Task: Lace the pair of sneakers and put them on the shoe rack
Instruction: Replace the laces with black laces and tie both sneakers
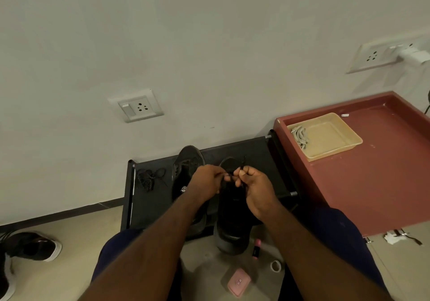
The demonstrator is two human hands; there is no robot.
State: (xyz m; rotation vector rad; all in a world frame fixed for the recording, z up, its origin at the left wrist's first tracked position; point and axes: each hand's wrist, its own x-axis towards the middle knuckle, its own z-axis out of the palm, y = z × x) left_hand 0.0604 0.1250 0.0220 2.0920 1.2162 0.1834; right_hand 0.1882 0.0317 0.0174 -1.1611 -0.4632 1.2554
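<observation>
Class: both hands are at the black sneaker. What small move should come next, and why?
Probably feed the thin black lace, pinched in the right hand, into the next eyelet of the black sneaker. The left hand pinches the lace too, so lacing looks unfinished.

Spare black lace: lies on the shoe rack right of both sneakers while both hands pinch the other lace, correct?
No: the head view shows the spare black lace on the shoe rack left of both sneakers; both hands do pinch the other lace.
</observation>
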